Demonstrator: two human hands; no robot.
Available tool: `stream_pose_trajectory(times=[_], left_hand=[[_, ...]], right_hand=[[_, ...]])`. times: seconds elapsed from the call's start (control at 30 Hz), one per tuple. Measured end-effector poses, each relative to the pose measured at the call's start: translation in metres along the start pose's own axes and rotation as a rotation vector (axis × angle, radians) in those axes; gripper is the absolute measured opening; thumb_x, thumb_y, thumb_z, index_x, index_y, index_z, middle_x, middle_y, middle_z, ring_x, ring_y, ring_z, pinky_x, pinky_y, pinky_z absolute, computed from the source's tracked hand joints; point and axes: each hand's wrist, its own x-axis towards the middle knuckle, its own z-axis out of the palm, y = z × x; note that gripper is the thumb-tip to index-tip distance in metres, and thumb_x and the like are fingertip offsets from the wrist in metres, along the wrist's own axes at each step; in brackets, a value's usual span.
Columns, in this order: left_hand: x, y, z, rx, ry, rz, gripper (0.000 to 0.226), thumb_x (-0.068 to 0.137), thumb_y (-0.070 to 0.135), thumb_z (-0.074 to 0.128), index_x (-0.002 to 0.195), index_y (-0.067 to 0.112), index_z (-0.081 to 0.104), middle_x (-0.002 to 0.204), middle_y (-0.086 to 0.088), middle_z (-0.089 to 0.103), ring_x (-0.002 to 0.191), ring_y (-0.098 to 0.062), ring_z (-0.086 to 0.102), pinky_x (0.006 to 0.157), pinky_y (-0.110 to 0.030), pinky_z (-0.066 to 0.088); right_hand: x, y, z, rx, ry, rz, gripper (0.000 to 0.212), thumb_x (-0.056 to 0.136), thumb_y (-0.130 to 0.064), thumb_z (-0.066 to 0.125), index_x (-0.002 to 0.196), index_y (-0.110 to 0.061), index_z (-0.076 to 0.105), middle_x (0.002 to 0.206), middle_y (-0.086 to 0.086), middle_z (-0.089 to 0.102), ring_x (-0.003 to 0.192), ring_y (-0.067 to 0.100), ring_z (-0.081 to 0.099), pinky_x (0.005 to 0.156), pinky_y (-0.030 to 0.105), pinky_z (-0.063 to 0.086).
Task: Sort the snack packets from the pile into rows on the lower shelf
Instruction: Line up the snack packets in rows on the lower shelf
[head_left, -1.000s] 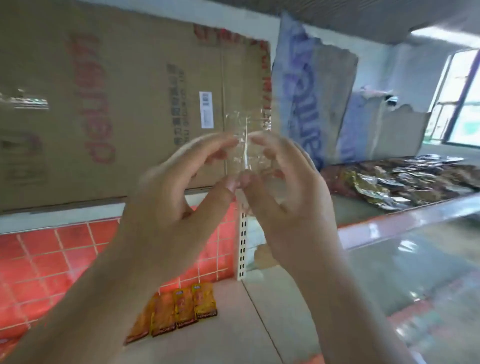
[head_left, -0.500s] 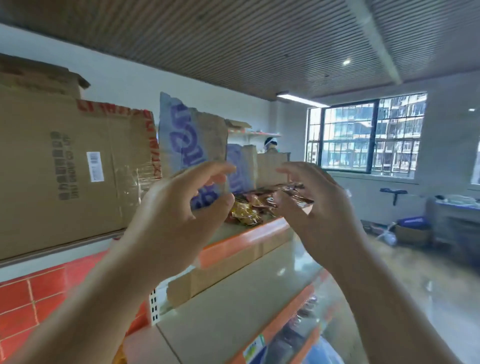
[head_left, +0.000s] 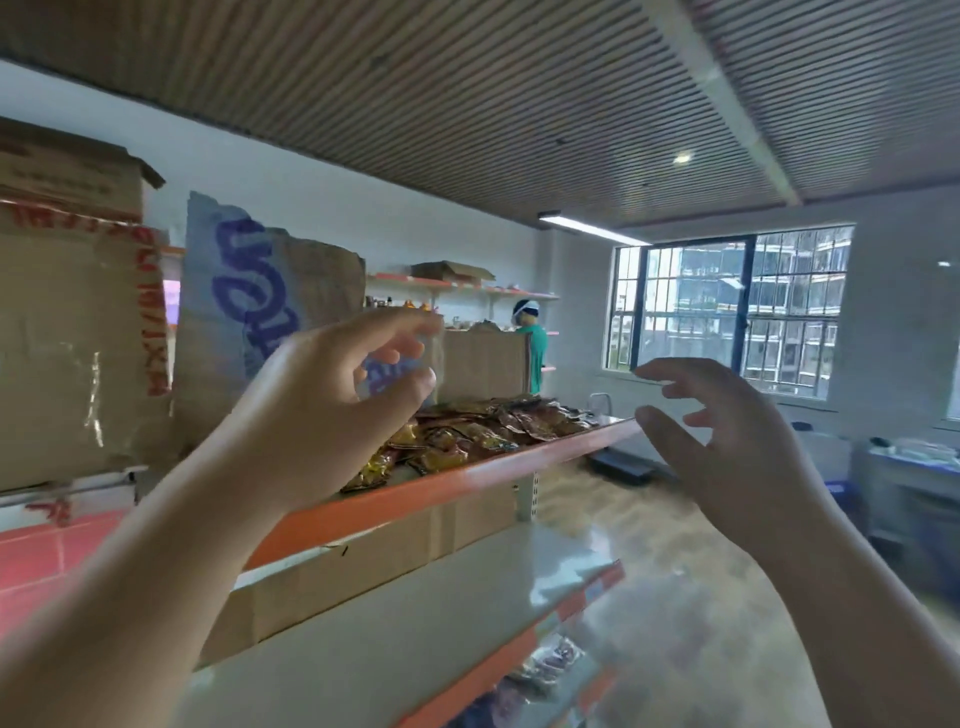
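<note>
Several cardboard pieces (head_left: 270, 312), apparently torn, behind pile (head_left: 483, 431)

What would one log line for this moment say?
left hand: raised, loosely curled, empty | right hand: raised, fingers relaxed, empty | snack packet pile: on orange-edged shelf, untouched
</note>
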Motion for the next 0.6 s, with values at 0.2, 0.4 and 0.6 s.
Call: stream_pose_trajectory(times=[0.2, 0.4, 0.6], left_hand=[[0.02, -0.006, 0.05, 0.105, -0.068, -0.061, 0.04, 0.089, 0.061, 0.052, 0.128, 0.066, 0.048, 0.114, 0.037, 0.06, 0.107, 0.018, 0.053, 0.081, -0.013, 0.043], [0.055, -0.033, 0.074, 0.151, -0.022, -0.099, 0.039, 0.09, 0.058, 0.053, 0.129, 0.058, 0.054, 0.107, 0.034, 0.062, 0.103, 0.023, 0.051, 0.074, -0.016, 0.045], [0.076, -0.074, 0.094, 0.207, -0.011, -0.128, 0.038, 0.09, 0.059, 0.053, 0.127, 0.056, 0.057, 0.109, 0.031, 0.063, 0.102, 0.017, 0.055, 0.074, -0.018, 0.046]], right_hand=[[0.016, 0.056, -0.004, 0.006, -0.07, -0.011, 0.028, 0.092, -0.023, 0.07, 0.115, -0.038, 0.065, 0.108, -0.036, 0.054, 0.096, -0.026, 0.048, 0.076, -0.006, 0.033], [0.05, 0.101, 0.035, 0.003, -0.128, -0.05, 0.027, 0.091, -0.036, 0.065, 0.117, -0.039, 0.067, 0.115, -0.027, 0.061, 0.102, -0.005, 0.056, 0.086, 0.019, 0.046], [0.091, 0.119, 0.107, 0.015, -0.23, -0.192, 0.03, 0.089, -0.055, 0.054, 0.119, -0.05, 0.059, 0.109, -0.044, 0.052, 0.106, -0.016, 0.052, 0.077, 0.012, 0.04]])
